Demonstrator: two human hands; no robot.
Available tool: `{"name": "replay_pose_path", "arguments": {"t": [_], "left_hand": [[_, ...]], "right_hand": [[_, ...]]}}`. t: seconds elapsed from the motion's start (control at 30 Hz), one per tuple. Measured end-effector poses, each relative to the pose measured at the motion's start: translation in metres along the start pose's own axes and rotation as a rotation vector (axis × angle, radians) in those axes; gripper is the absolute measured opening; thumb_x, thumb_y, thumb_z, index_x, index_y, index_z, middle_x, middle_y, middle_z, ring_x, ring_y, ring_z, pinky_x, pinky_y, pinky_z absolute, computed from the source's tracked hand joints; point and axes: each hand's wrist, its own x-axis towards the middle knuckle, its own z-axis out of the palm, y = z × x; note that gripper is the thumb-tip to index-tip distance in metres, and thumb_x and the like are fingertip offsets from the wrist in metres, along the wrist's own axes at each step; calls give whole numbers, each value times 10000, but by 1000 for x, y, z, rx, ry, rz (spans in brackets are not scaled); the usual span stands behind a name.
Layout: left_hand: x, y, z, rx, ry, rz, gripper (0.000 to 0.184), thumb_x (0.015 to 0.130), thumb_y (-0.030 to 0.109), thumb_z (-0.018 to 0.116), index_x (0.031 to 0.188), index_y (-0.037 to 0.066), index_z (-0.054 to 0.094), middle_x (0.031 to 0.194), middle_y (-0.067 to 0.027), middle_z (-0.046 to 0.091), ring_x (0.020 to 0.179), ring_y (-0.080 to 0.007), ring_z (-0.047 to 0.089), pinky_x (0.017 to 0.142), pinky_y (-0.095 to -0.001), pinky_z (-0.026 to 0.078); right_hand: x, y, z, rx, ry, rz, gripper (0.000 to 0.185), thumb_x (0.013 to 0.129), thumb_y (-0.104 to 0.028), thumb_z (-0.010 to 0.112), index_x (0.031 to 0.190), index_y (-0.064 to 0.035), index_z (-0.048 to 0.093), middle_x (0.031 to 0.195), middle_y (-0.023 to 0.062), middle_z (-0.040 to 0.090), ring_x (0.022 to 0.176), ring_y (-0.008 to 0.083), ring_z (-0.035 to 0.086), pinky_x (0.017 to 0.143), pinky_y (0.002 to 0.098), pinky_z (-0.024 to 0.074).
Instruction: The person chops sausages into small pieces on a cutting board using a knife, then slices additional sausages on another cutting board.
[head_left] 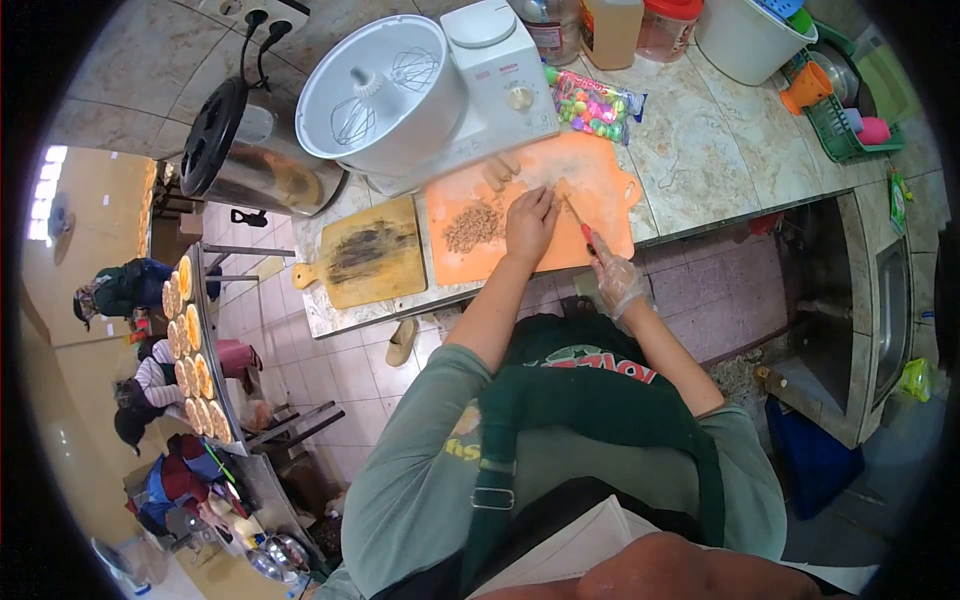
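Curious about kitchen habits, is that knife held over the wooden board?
No, the right hand holds the knife over the orange cutting board.

You're looking at an orange cutting board point(590, 200) on a table point(690, 165) of pale tiles with grey-brown marbling. Your knife handle point(588, 237) is red and black, your apron point(560, 400) dark green with red and white lettering, your sleeves point(405, 440) grey-green. The wooden board point(372, 250) is yellow-brown, streaked black in its middle.

Pale tiled floor point(385, 375), beige wall point(95, 380), bright window point(47, 190)
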Motion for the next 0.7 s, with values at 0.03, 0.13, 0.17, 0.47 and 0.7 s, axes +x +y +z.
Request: {"name": "replay_pose_path", "arguments": {"t": [0.03,0.13,0.17,0.47,0.7], "left_hand": [[1,0,0,-11,16,-6,255,758,168,574,959,14,601,1017,-137,576,935,-293,531,815,-378,419],[2,2,-1,-11,44,1,240,756,167,581,936,10,607,988,-138,586,902,-292,544,788,-367,436],[2,2,0,-12,43,2,240,756,167,581,936,10,607,988,-138,586,902,-292,544,788,-367,436],[-1,1,-1,-5,-14,5,264,768,159,567,986,10,583,1041,-169,553,936,-323,515,809,-375,412],[1,-1,-1,0,-3,53,245,758,153,573,956,10,596,987,-156,580,883,-315,530,779,-375,427]], "right_hand": [[-1,-2,-1,1,-7,-49,468,892,-173,320,1338,-182,176,823,260,545,810,397,535,717,464,403],[6,15,21,91,107,-145,467,897,-181,315,1339,-198,167,853,257,545,813,397,535,714,466,404],[7,14,19,90,107,-144,467,897,-181,315,1339,-198,167,853,257,545,813,397,535,714,466,404],[2,4,13,-71,-26,20,469,903,-193,308,1344,-182,148,905,247,544,866,387,533,736,452,410],[14,7,13,-5,9,5,466,900,-185,314,1340,-194,159,867,246,549,853,391,535,734,446,416]]}}
